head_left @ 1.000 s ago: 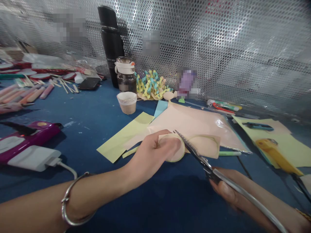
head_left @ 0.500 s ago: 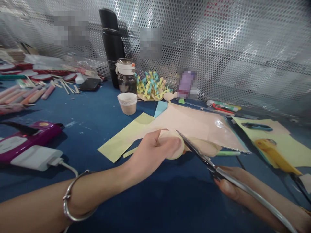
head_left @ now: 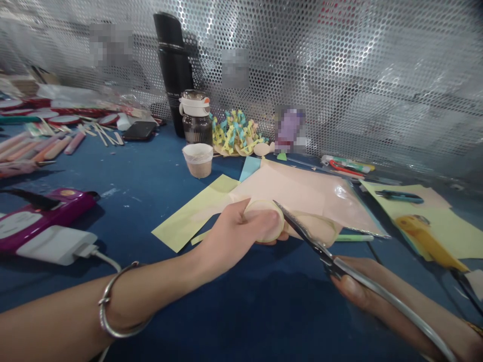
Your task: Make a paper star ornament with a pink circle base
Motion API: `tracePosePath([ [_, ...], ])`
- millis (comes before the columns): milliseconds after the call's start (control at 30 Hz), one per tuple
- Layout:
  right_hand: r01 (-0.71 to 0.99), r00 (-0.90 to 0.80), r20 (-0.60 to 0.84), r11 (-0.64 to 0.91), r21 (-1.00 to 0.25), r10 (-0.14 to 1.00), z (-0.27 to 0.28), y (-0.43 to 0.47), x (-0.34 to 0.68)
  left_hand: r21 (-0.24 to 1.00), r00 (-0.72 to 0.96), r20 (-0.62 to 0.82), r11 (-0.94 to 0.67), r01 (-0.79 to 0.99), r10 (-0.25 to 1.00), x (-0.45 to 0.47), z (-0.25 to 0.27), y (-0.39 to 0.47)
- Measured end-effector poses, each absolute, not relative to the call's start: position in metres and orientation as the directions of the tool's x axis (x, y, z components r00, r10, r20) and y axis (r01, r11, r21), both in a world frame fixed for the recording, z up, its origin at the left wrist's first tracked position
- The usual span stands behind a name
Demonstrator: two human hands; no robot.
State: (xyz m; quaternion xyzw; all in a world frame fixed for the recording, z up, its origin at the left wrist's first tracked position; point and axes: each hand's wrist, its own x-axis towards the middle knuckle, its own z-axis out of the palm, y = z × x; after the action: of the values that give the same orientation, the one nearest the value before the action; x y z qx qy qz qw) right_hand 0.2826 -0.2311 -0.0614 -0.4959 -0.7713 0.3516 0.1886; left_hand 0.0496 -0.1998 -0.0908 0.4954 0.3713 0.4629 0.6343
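My left hand (head_left: 241, 221) pinches a pale, rounded disc (head_left: 278, 221), paper-like with a yellowish edge, its thumb lying across the face. The fingers beneath are mostly hidden. My right hand (head_left: 362, 286) grips metal scissors (head_left: 305, 231) with a long silvery handle. Their blades point up and left, with the tip close to the disc's right edge; whether they touch it I cannot tell. Behind the blades lies a beige rounded piece (head_left: 320, 229), partly covered. Sheets of pink paper (head_left: 294, 186) and yellow-green paper (head_left: 196, 211) lie under and beyond my hands.
At the back stand a black thermos (head_left: 173, 75), a lidded bottle (head_left: 196, 120), a paper cup (head_left: 199, 161) and a heap of curled paper strips (head_left: 236, 133). A purple power strip (head_left: 53, 211) with a white charger sits left. Rightward lie a yellow tool (head_left: 426, 241) and a cutter (head_left: 400, 196).
My left hand has turned the disc slightly and shifted it a little left, so more fingertips show below it. The scissors have moved very slightly, staying near the disc's edge.
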Motion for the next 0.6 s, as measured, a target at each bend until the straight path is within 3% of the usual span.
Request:
tracePosePath([
  [300, 0.566, -0.555, -0.192, 0.198, -0.8, 0.81, -0.0594, -0.2297, 0.278, 0.973, 0.329, -0.002, 0.078, -0.217, 0.944, 0.0501, -0.0951, -0.1998],
  [600, 0.463, -0.591, -0.138, 0.194, -0.865, 0.794, -0.0616, -0.2278, 0.2732, 0.973, 0.319, -0.003, 0.076, -0.216, 0.948, 0.0501, -0.0962, -0.1998],
])
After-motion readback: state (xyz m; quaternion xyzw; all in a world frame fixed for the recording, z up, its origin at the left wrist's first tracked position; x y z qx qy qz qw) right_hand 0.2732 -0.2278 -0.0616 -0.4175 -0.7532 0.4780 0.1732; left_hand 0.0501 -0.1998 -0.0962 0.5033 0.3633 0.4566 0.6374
